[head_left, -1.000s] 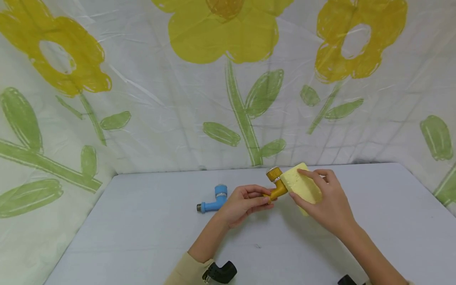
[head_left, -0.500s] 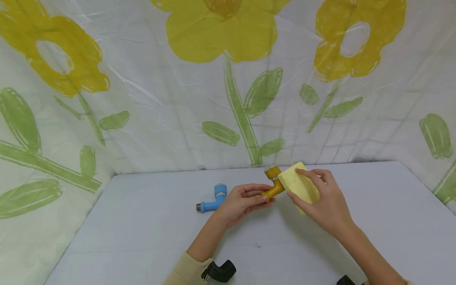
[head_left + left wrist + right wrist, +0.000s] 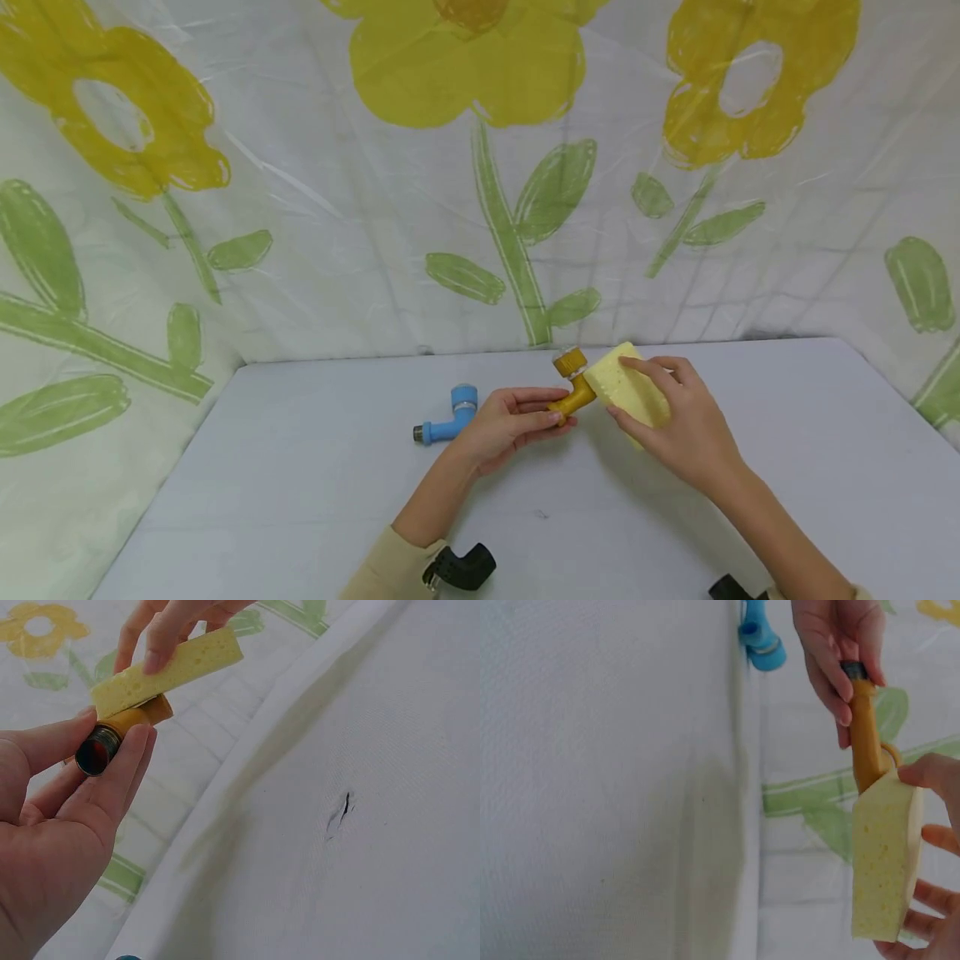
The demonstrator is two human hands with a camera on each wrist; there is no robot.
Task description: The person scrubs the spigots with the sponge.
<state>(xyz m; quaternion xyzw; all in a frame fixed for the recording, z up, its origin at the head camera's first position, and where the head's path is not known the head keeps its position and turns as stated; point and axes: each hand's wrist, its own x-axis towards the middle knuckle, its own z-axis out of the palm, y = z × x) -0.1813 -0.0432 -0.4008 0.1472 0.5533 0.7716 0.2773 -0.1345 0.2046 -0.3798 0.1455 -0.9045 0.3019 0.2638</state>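
Observation:
My left hand (image 3: 513,427) pinches a yellow plastic tap (image 3: 579,395) by its dark threaded inlet end, thumb on one side and fingers on the other. That open threaded end (image 3: 94,756) faces the camera in the left wrist view. With thumb and fingertips, my right hand (image 3: 693,429) grips a pale yellow sponge (image 3: 628,387) by its edges. The sponge (image 3: 877,859) lies against the tap's body (image 3: 865,742), covering part of it in both wrist views. Both things are held above the table. A similar blue tap (image 3: 447,428) stands behind my left hand, partly hidden by it.
A white-covered table (image 3: 300,492) spreads beneath the hands, with a small mark (image 3: 542,515) on its cloth. Behind its far edge hangs a pale sheet (image 3: 337,250) printed with yellow flowers and green leaves. Black wrist straps (image 3: 461,568) show at the sleeves.
Both hands, with the tap and sponge, have shifted slightly left. The sponge stays against the tap, and both grips look the same. The blue tap has not moved.

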